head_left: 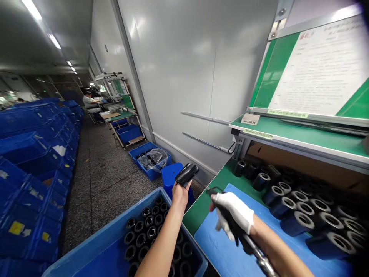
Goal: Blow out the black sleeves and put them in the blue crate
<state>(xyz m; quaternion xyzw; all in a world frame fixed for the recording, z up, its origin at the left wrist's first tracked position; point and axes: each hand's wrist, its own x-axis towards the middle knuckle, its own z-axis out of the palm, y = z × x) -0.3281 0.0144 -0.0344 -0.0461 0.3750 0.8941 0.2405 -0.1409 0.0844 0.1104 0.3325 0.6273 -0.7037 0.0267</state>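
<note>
My left hand (181, 192) is raised over the edge of a blue bin (115, 234), with its fingers closed on a black cylindrical part (187, 174). My right hand (235, 213) wears a white glove and grips a black tool (230, 227) with a metal hose running back along my forearm. It hovers above a blue mat (219, 246) on the green workbench (198, 209). Several black cylindrical parts (300, 209) with metal cores lie on the mat to the right.
The blue bin at lower left holds several upright black parts (147, 227). Stacked blue crates (31, 165) line the left aisle. A green shelf (302, 136) with a document board (319, 65) stands above the bench. A person (88, 99) works far down the aisle.
</note>
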